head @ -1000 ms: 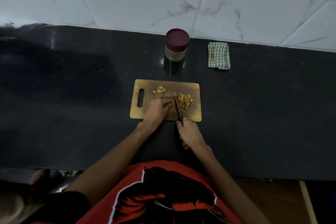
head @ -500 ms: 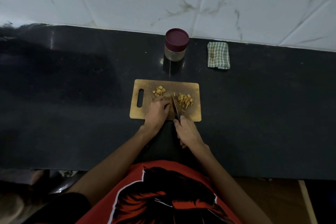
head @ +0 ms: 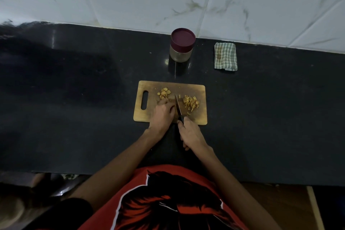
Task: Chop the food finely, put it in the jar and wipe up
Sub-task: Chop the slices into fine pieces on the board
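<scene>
Cutting board (head: 200,115): wooden, slotted handle at its left end, lying flat on the dark counter (head: 74,117).
Knife (head: 178,105): blade pointing away from the person, edge down on the board between the two heaps of food.
Right hand (head: 191,133): fingers curled round the knife handle at the board's near edge.
Left hand (head: 163,115): knuckles bent, fingertips bearing down on a piece just left of the blade; the piece itself is mostly hidden.
Sliced pieces (head: 164,93): small pale-yellow heap at the board's far left, still coarse.
Chopped strips (head: 190,101): finer heap right of the blade.
Jar (head: 182,45): behind the board near the wall, maroon lid on.
Cloth (head: 225,57): checked, folded, right of the jar, well apart from the board.
Step in hand: chopping, judged roughly midway; nothing is in the jar yet.
Next move calls for: short downward cuts close to the left fingertips, which should stay tucked back; then feeding the coarse heap under the blade.
</scene>
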